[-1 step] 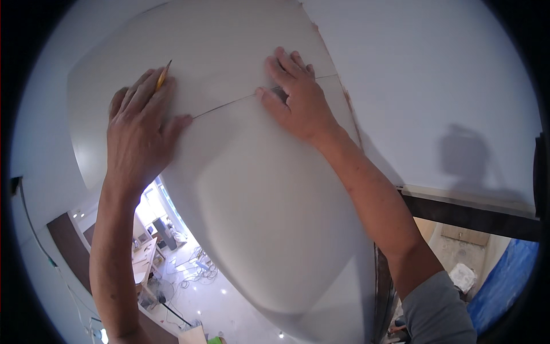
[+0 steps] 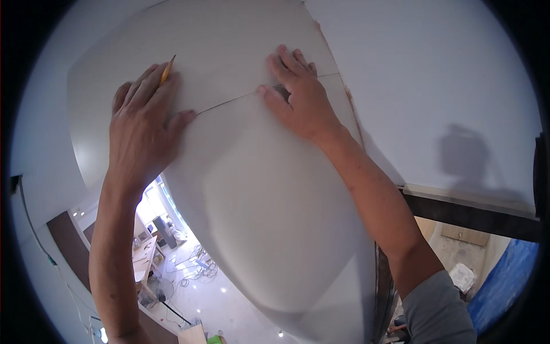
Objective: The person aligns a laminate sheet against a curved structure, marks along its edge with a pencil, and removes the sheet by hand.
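Two pale panels meet along a thin, slanting seam (image 2: 223, 104). The upper panel (image 2: 229, 46) reaches past the top of the picture; the lower panel (image 2: 263, 195) hangs below it. My left hand (image 2: 140, 123) rests against the panels at the seam's left part, its thumb by the line. A yellow pencil (image 2: 165, 73) is held between its fingers, the dark point upward. Across the seam's right part lies my right hand (image 2: 295, 92), fingers spread over the upper panel and thumb near the line. Something dark, partly hidden, shows beneath that palm.
A white wall (image 2: 424, 86) adjoins the panels' rough right edge, above a dark frame (image 2: 470, 213). Blue sheeting (image 2: 507, 286) hangs at lower right. Below left are a work table (image 2: 146, 258), tangled cables (image 2: 197, 272) on the shiny floor, and a hanging cable (image 2: 34, 226) by the left wall.
My left hand has slid slightly right and up along the panel with the pencil. The right hand has barely shifted.
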The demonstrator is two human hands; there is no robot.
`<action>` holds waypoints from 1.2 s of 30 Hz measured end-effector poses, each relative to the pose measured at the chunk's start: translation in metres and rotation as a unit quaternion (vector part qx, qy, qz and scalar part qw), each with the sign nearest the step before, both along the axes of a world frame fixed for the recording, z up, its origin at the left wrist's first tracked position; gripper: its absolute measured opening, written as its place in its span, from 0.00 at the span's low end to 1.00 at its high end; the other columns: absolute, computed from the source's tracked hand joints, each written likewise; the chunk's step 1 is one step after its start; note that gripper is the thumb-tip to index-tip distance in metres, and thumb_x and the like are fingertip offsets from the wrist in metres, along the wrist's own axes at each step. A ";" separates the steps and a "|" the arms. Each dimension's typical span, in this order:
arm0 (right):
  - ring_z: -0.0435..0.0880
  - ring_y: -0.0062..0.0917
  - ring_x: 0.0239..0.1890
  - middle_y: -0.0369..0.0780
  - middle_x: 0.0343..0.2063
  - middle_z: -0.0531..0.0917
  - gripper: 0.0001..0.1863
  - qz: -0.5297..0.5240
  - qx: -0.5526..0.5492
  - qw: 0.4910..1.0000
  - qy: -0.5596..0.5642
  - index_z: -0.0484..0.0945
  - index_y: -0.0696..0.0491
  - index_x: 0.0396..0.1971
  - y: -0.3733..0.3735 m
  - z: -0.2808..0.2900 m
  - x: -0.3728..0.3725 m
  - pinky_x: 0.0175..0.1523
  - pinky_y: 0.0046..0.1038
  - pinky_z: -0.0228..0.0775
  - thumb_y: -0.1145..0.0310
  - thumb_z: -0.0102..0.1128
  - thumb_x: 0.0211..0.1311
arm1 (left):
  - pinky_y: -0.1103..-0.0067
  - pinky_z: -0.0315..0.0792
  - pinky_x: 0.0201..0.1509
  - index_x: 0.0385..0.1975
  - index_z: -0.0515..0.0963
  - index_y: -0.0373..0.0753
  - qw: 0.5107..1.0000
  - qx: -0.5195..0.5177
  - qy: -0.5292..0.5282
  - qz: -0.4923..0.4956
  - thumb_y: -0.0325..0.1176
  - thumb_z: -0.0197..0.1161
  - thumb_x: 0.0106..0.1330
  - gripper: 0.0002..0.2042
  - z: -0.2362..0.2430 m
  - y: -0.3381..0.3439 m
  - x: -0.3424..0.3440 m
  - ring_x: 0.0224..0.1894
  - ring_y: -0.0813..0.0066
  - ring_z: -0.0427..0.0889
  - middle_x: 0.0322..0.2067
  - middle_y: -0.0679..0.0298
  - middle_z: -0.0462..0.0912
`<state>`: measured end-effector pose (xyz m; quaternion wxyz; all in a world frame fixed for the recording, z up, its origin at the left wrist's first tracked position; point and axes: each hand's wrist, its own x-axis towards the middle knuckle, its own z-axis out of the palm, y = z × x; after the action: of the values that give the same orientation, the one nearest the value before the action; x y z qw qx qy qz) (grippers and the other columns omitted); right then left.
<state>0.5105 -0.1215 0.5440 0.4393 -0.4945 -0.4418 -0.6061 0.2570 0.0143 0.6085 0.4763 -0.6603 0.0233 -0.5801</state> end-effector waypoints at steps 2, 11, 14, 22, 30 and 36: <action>0.55 0.54 0.78 0.53 0.75 0.62 0.34 -0.001 0.004 1.000 0.003 0.68 0.59 0.70 0.003 0.000 0.000 0.80 0.52 0.42 0.52 0.59 0.72 | 0.58 0.58 0.78 0.59 0.80 0.34 1.000 0.009 0.012 -0.016 0.43 0.72 0.61 0.28 -0.001 -0.004 0.007 0.70 0.59 0.73 0.63 0.51 0.79; 0.58 0.57 0.76 0.54 0.72 0.65 0.35 -0.003 0.028 0.999 -0.024 0.71 0.61 0.66 0.005 0.001 0.006 0.78 0.56 0.47 0.49 0.60 0.71 | 0.50 0.57 0.77 0.53 0.83 0.36 0.997 0.003 0.072 -0.001 0.37 0.68 0.64 0.19 0.000 -0.026 0.039 0.70 0.62 0.73 0.62 0.54 0.81; 0.58 0.57 0.76 0.54 0.72 0.65 0.34 0.005 0.030 0.999 -0.020 0.72 0.61 0.66 0.006 0.000 0.007 0.78 0.56 0.47 0.49 0.60 0.71 | 0.48 0.51 0.80 0.56 0.84 0.42 0.996 -0.012 0.091 0.008 0.32 0.68 0.64 0.19 -0.004 -0.031 0.042 0.72 0.66 0.71 0.65 0.60 0.79; 0.59 0.56 0.76 0.53 0.72 0.66 0.35 -0.017 0.035 0.999 -0.025 0.72 0.61 0.66 0.009 0.000 0.011 0.77 0.60 0.47 0.48 0.59 0.71 | 0.46 0.51 0.79 0.52 0.86 0.43 0.997 -0.023 0.072 -0.013 0.27 0.65 0.65 0.16 -0.004 -0.035 0.060 0.70 0.66 0.74 0.62 0.61 0.82; 0.58 0.58 0.76 0.52 0.72 0.67 0.35 -0.029 0.034 0.999 -0.016 0.72 0.59 0.66 0.007 0.000 0.007 0.77 0.62 0.46 0.45 0.57 0.72 | 0.59 0.63 0.76 0.63 0.79 0.44 0.990 -0.048 0.095 -0.094 0.23 0.59 0.69 0.22 -0.001 -0.028 0.053 0.66 0.60 0.78 0.59 0.56 0.83; 0.57 0.59 0.76 0.49 0.73 0.67 0.36 -0.046 0.018 0.999 -0.010 0.73 0.56 0.66 0.001 0.000 0.008 0.77 0.63 0.46 0.43 0.58 0.70 | 0.71 0.81 0.56 0.58 0.81 0.39 0.956 -0.103 0.109 -0.250 0.28 0.53 0.77 0.15 0.028 -0.025 0.045 0.49 0.66 0.87 0.46 0.57 0.88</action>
<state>0.5187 -0.1210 0.5441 0.4153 -0.4999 -0.4121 -0.6386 0.3022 -0.0106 0.6369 0.2399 -0.7381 0.1798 -0.6044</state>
